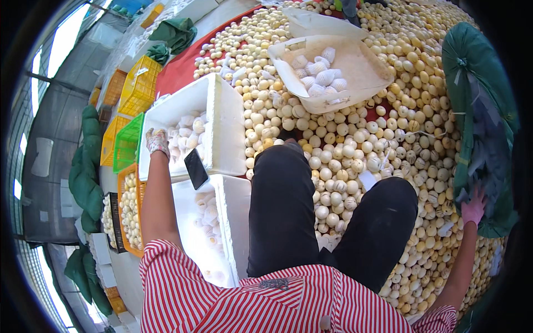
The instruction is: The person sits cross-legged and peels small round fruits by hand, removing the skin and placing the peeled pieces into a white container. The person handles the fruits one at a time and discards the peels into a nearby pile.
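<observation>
My left hand (158,140), in a patterned glove, is at the left rim of a white foam box (227,125) that holds pale round fruits in foam nets (191,129); whether it grips anything is unclear. A dark smartphone (196,169) lies at the box's near edge. My right hand (474,206), in a pink glove, reaches to the grey contents (487,154) of a green sack (462,62) at the far right; its fingers look spread. Ahead, a pale lined box (362,83) holds several netted fruits (325,75). Loose cream fruits (337,162) surround my legs.
A second foam box (237,216) with netted fruits stands beside my left leg. Yellow (139,83), green (129,141) and orange (139,191) plastic crates line the left. Red cloth (179,75) lies under the fruits. Part of another person (350,10) shows at the top.
</observation>
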Motion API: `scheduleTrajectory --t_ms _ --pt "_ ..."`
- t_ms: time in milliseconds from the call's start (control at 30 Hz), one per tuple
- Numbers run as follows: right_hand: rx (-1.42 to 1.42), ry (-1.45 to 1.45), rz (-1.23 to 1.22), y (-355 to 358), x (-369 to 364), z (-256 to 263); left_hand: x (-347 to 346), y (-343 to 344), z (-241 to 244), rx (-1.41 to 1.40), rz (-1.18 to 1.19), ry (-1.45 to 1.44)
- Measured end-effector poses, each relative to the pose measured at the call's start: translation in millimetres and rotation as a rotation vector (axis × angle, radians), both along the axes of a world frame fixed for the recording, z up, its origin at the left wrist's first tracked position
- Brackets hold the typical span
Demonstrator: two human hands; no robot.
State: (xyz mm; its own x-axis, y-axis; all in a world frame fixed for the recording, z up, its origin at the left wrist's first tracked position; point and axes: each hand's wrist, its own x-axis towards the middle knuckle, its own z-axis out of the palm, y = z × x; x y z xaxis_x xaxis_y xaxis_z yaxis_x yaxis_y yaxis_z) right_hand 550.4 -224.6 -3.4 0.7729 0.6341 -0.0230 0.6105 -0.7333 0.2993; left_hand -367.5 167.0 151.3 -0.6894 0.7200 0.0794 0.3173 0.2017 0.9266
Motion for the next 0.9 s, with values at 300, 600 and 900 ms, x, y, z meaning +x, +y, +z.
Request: scheduleTrajectory --t_ms 300,600,900 --pt "0.15 -0.007 -0.02 -24 26 7 100 33 -53 -0.092 -0.451 0.061" --pt "1.189 0.122 -0.055 3 -98 59 410 -87 41 0.186 -1.578 -0.307" --pt "1.866 1.368 0.067 7 -244 118 599 -213 -19 -0.233 -1.924 -0.286"
